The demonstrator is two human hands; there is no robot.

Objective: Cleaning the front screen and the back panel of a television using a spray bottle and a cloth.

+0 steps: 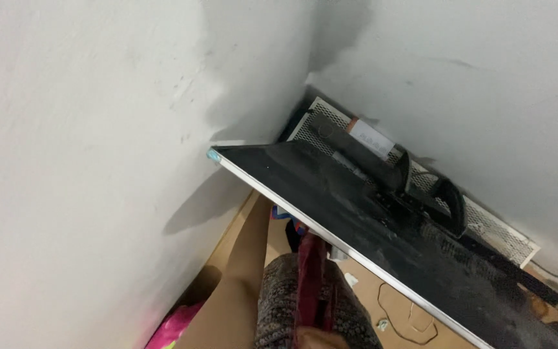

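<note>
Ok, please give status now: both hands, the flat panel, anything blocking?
Left forearm reaches under the dark flat panel, hand hidden. Right hand not seen. Panel tilted in the wall corner, perforated white grille behind it.

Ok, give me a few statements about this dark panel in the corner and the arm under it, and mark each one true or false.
1. The dark flat panel is tilted, not lying flat. True.
2. A forearm reaches up beneath the panel's pale edge. True.
3. The hand at the end of that forearm is in plain view. False: the panel hides it.
4. A white perforated metal sheet stands behind the panel against the wall. True.
5. The walls are bare red brick. False: they are smooth and whitish-grey.
6. The floor is covered in green carpet. False: it looks like brown cardboard.
</note>
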